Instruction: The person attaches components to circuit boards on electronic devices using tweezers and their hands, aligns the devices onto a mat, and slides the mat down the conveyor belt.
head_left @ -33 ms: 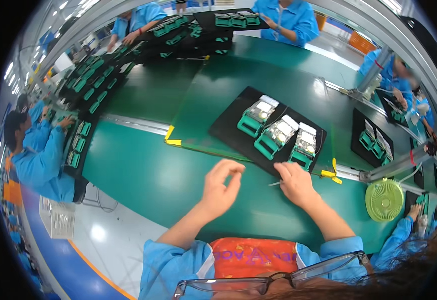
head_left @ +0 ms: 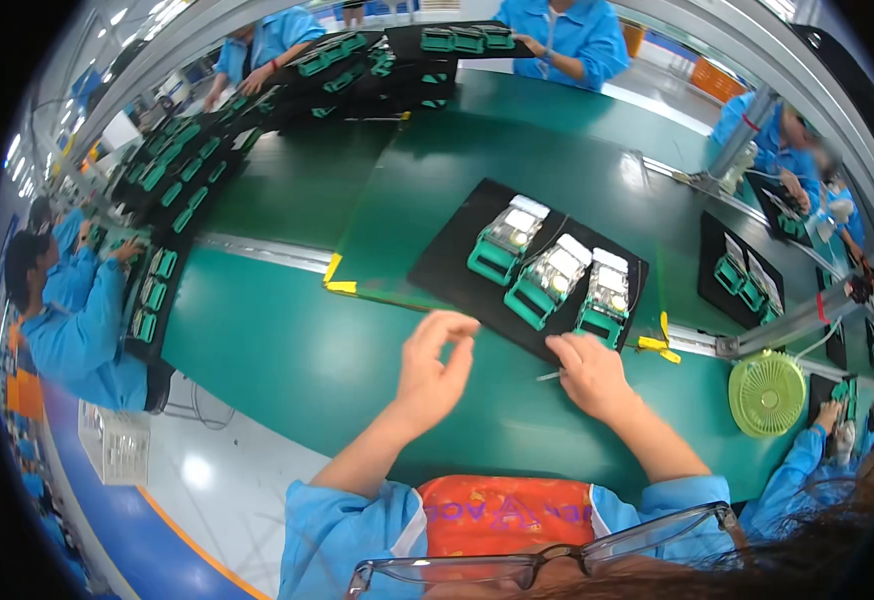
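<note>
My left hand [head_left: 431, 372] is raised over the green table in front of the black mat, touching neither. Its fingers curl in and the thumb and index tips nearly meet; whether something tiny is between them cannot be made out. My right hand [head_left: 595, 378] is closed around a thin pale rod [head_left: 549, 377], whose end sticks out to the left. That hand is at the near edge of the black mat [head_left: 449, 255], close to the right one of three green frames. The left frame [head_left: 507, 238], middle frame [head_left: 549, 281] and right frame [head_left: 605, 298] carry whitish electronic parts.
Yellow tape [head_left: 337, 276] marks a corner on the green table [head_left: 257, 330]. A green fan [head_left: 768, 394] stands at the right, below a metal post. Another black mat [head_left: 714, 250] with frames lies at right. Stacked loaded mats and co-workers in blue line the far and left sides.
The whole picture has shifted slightly, with the mat and frames a little farther left. My hands keep nearly the same pose, the left one slightly higher in the picture.
</note>
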Tool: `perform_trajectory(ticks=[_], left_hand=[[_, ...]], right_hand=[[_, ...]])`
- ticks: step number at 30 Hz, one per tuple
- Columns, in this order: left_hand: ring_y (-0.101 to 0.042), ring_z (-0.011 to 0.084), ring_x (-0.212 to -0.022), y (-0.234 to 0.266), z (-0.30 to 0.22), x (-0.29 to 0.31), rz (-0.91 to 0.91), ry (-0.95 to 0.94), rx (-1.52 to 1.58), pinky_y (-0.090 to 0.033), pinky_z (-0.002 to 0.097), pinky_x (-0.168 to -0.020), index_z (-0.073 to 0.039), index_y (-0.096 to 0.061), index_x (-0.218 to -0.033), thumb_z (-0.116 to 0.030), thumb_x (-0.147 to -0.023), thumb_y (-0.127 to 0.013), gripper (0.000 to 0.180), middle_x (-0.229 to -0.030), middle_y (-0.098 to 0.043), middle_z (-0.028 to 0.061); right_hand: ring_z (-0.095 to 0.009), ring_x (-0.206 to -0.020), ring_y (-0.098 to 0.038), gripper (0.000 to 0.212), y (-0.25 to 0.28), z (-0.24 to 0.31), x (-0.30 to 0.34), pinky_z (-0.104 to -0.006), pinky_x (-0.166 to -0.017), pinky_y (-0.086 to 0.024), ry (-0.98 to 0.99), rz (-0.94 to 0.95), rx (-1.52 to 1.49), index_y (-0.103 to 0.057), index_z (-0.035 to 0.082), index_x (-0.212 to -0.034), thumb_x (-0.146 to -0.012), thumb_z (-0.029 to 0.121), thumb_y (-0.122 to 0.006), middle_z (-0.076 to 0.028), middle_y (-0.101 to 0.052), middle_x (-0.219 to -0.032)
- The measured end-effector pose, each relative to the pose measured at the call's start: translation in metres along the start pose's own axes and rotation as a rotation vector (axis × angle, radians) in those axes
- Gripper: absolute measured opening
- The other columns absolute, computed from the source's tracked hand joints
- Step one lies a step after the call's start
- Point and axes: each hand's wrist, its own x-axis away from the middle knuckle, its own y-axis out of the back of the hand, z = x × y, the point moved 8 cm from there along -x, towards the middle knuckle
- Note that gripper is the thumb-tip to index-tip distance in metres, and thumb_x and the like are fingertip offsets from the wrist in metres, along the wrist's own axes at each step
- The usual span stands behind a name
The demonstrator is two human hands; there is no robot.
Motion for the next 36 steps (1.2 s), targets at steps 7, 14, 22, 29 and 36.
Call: perform_trajectory(ticks=[7,14,22,29,36], left_hand=[[-0.054,0.0235,-0.110,-0.029,0.088,-0.028,-0.083,0.372,0.291,-0.045,0.0341,-0.093,0.002,-0.039,-0.132,-0.007,-0.089,-0.059,0.048,-0.121,-0.050,0.0182],[-0.055,0.0227,-0.102,-0.086,0.112,-0.012,0.028,0.714,0.456,-0.049,0.0325,-0.088,0.005,-0.026,-0.140,-0.001,-0.081,-0.069,0.073,-0.119,-0.047,0.0191],[-0.056,0.0236,-0.113,-0.065,0.079,-0.006,0.092,0.716,0.731,-0.049,0.0349,-0.095,0.009,-0.027,-0.141,0.012,-0.079,-0.057,0.069,-0.132,-0.047,0.0208],[-0.060,0.0194,-0.109,-0.046,0.039,0.033,0.211,0.678,0.846,-0.050,0.0322,-0.093,0.006,-0.046,-0.130,0.016,-0.078,-0.053,0.053,-0.119,-0.060,0.0146],[-0.064,0.0136,-0.094,-0.047,0.041,0.044,0.127,0.695,0.822,-0.052,0.0274,-0.084,0.005,-0.057,-0.113,0.006,-0.090,-0.052,0.024,-0.105,-0.066,0.0105]], right_hand=[[-0.026,-0.091,-0.061,0.043,0.025,0.005,0.081,-0.0356,-0.072,-0.053,-0.080,0.082,-0.125,-0.061,0.007,-0.108,-0.065,-0.001,-0.063,-0.008,-0.064,-0.102],[-0.030,-0.089,-0.063,0.026,0.057,-0.012,0.109,-0.0378,-0.078,-0.052,-0.301,0.058,-0.269,-0.065,0.004,-0.096,-0.072,-0.005,-0.063,-0.012,-0.066,-0.096],[-0.012,-0.076,-0.064,0.016,0.009,0.025,0.071,-0.0245,-0.062,-0.048,-0.584,0.188,-1.358,-0.058,0.001,-0.108,-0.093,0.006,-0.055,-0.010,-0.064,-0.105],[-0.007,-0.066,-0.059,0.007,-0.019,0.009,0.030,-0.0167,-0.043,-0.029,-0.832,-0.271,-1.971,-0.048,0.009,-0.094,-0.094,0.006,-0.054,-0.018,-0.063,-0.111],[-0.010,-0.066,-0.062,0.005,-0.001,-0.006,0.029,-0.0178,-0.044,-0.033,-0.766,-0.477,-1.862,-0.052,0.007,-0.098,-0.095,0.008,-0.056,-0.013,-0.068,-0.093]])
